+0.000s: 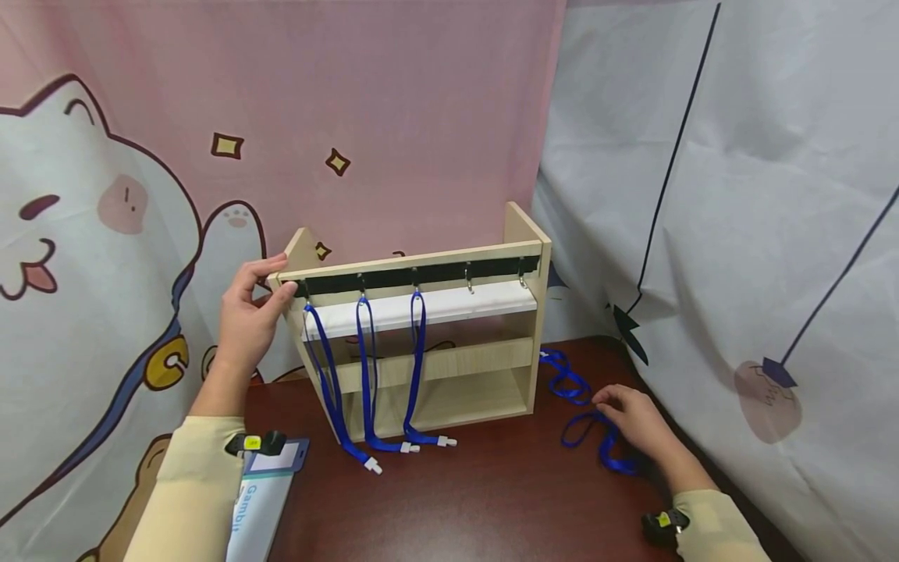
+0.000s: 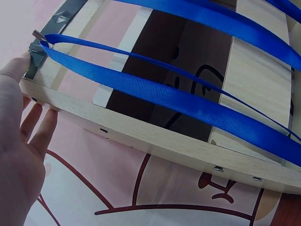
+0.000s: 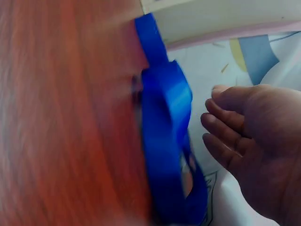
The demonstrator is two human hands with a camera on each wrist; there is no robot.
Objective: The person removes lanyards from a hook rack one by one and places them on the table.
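The left hand holds the upper left corner of a pale wooden rack, its grip closed on the panel with the thumb in front and fingers behind. The rack stands on a dark reddish-brown desk. Three flat blue ribbon lanyards hang from the three leftmost metal hooks along its black strip, ending in white plastic clips. Right of the rack, loose blue ribbon loops lie on the desk. The right hand is just beside them, fingers slightly bent, its grip narrow and holding nothing visible.
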